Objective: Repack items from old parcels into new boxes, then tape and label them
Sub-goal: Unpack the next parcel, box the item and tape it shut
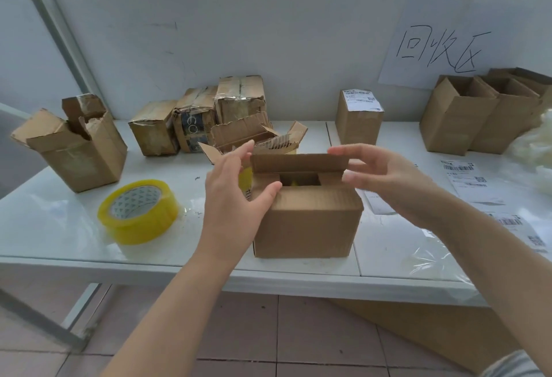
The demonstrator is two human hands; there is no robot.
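A new brown cardboard box (304, 221) stands near the table's front edge. Its near flap is folded down, its far flap (298, 162) stands up, and something yellow shows through the gap. My left hand (236, 194) rests on the box's left top corner, thumb on the near flap, fingers by the far flap. At the right end of the far flap my right hand (385, 176) hovers with its fingers spread. A roll of yellow tape (139, 210) lies flat to the left. Shipping labels (466, 181) lie to the right.
A torn-open old parcel (257, 134) sits right behind the box, and several worn parcels (197, 116) stand further back. An open empty box (77, 146) is at the left, a labelled box (358, 116) and open new boxes (478, 113) at the right. Clear plastic (534, 149) lies far right.
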